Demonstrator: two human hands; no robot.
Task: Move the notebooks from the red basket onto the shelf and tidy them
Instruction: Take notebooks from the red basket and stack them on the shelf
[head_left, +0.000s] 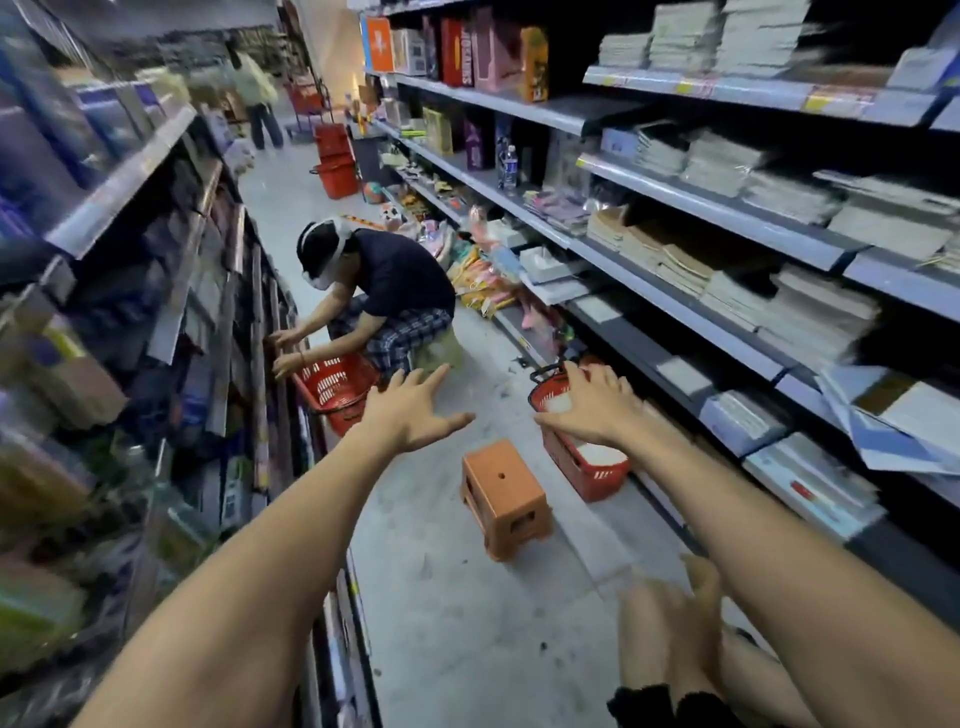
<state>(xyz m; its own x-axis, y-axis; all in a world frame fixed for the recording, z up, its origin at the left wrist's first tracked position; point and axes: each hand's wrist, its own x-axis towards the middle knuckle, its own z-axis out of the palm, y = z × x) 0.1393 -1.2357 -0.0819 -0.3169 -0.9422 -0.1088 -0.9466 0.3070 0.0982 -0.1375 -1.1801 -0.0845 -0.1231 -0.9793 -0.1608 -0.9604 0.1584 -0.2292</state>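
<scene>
A red basket (584, 470) stands on the aisle floor against the right-hand shelving, with pale notebooks (602, 454) lying inside it. My right hand (589, 408) is stretched out above the basket's near rim, fingers spread and holding nothing. My left hand (413, 410) reaches forward over the floor to the left of the basket, also spread and empty. The shelves (727, 208) on the right carry stacks of notebooks (722, 161) on several levels; some stacks on the lower levels (883, 415) lie askew.
An orange plastic stool (506, 499) stands on the floor just left of the basket. A person (384, 291) crouches ahead by the left shelving with another red basket (335, 387). More red baskets (335, 163) and a second person stand farther down the aisle. My knees (675, 623) show at the bottom.
</scene>
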